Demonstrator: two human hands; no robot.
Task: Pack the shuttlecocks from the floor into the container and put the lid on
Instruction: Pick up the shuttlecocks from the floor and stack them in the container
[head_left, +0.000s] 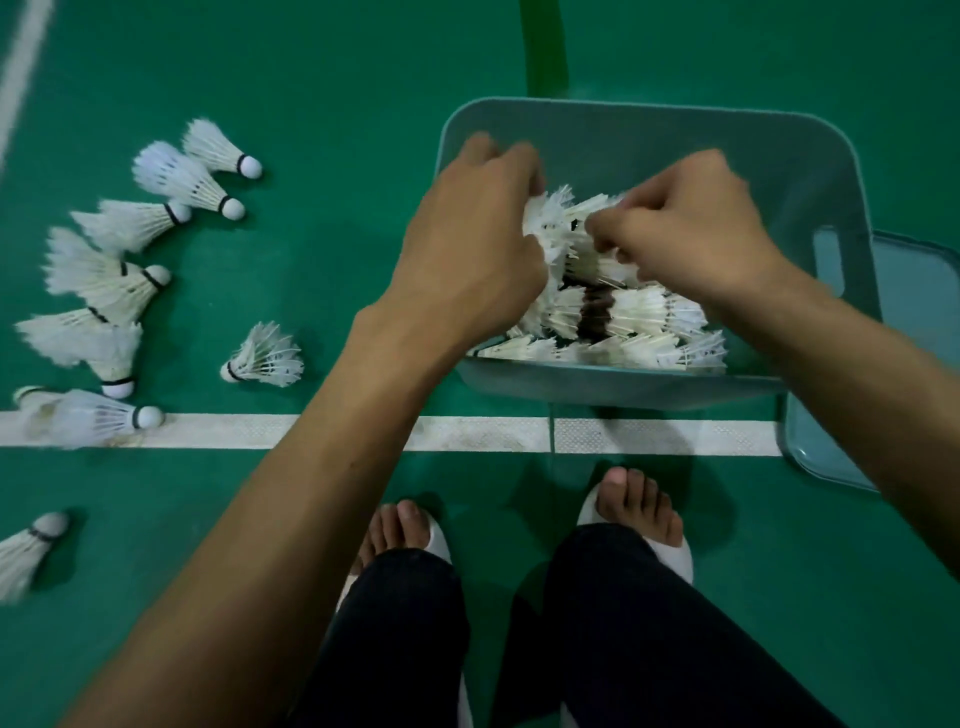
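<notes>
Fingers (519, 166) of the left hand (467, 249) are curling round a bunch of shuttlecocks (550, 223), while the fingertips (605, 231) of the right hand (691, 228) are pinching the same bunch from the other side. Both hands are grasping it, though blur is hiding which feathers each finger is touching. The bunch is hanging between the fingers, inside the rim of the container (623, 387). Just beneath the fingers, packed shuttlecocks (639, 317) are lying on their sides in rows.

By my judgement these are going to be handling as very light and fragile. The feather skirts are likely bending or fraying under a hard squeeze, while the rounded cork ends are looking firm. The safer hold is lying low on the skirt or at the cork, with gentle pressure.

Well to the left of the fingers, loose shuttlecocks (130, 270) are lying scattered on the green floor (311, 78), one (265, 356) sitting nearer than the rest. Out to the right of the fingers, the lid (914, 312) is lying flat, seemingly tucked partly under the container. Below the fingers, a white line (467, 434) is crossing the floor.
</notes>
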